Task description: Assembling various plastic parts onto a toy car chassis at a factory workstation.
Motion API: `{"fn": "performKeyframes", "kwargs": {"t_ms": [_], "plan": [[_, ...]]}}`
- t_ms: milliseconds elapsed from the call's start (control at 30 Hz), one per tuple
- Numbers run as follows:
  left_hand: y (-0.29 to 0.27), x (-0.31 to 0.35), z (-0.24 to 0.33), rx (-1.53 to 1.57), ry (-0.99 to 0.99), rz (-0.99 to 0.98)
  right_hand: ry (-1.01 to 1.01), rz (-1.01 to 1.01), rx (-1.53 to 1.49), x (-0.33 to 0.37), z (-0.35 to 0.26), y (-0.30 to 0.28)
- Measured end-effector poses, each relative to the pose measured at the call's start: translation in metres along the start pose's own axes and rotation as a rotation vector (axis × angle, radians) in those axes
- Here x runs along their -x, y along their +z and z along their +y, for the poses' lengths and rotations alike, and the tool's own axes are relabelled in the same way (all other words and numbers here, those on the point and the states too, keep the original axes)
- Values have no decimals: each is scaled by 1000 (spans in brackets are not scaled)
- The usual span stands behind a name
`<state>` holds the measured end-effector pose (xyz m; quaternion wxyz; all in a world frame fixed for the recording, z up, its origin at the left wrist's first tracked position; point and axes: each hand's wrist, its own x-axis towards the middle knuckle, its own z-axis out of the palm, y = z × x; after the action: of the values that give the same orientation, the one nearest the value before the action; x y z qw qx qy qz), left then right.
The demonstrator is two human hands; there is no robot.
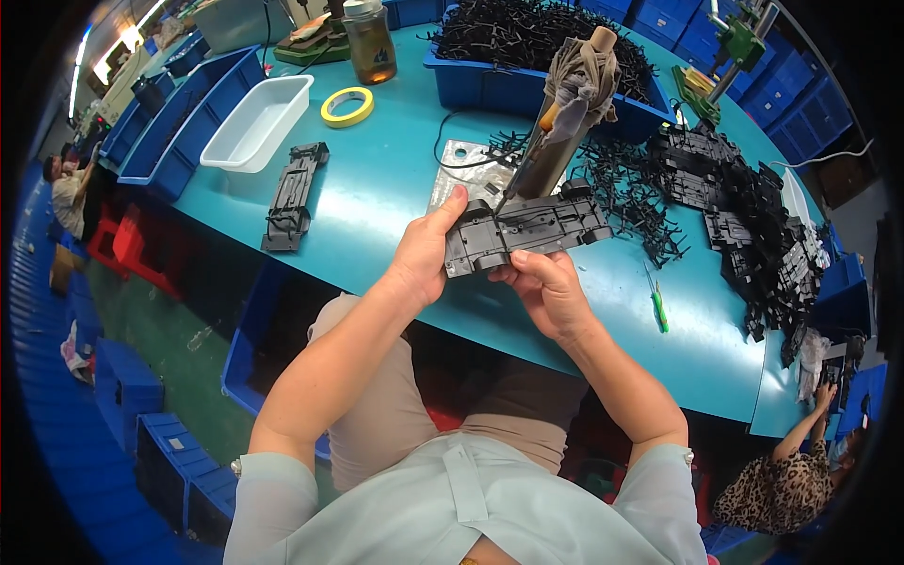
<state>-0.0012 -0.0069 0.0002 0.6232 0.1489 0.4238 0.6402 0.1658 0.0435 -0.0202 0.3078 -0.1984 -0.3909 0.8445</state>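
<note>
we hold the grey chassis (pixel 527 234) in both hands, just above the near edge of the teal surface (pixel 377 179). the left hand (pixel 426 256) is clenched on the left end of the chassis, thumb on top near the corner. the right hand (pixel 546 287) grasps the underside from below, fingers curled round the lower rim.

a hanging driver (pixel 556 141), its upper body wrapped in cloth, comes down at a slant from the upper right. its thin bit meets the chassis near the middle of the top face. neither hand holds the driver in this view.

in our judgement the step in hand is driving a screw into the chassis. to do it well:

- we keep the chassis level and steady, both hands firm, so that the bit stays seated.
- we line the screw hole up with the slanted bit, not the bit with the part.
- we keep the left thumb clear of the bit tip.
- we press the chassis up against the bit evenly, to avoid slipping.

whether a screw sits under the bit, we cannot tell.

a second chassis (pixel 294 193) lies on the surface to the left, well apart. a pile of black parts (pixel 744 217) lies to the right, and a small green tool (pixel 658 306) near the right hand.
</note>
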Motion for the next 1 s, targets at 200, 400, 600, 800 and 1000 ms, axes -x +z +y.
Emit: {"fn": "performKeyframes", "kwargs": {"t_ms": [200,400,600,800,1000], "plan": [[0,-1,1,9,20,18,-8,3,-7,0,0,1],[2,-1,2,-2,17,21,-11,16,-8,0,-1,2],[-1,-4,2,8,16,14,-1,14,-14,0,-1,2],[-4,-7,1,27,12,4,0,50,-37,1,-5,12],[-1,-5,3,23,11,7,-4,53,-39,1,-4,11]]}}
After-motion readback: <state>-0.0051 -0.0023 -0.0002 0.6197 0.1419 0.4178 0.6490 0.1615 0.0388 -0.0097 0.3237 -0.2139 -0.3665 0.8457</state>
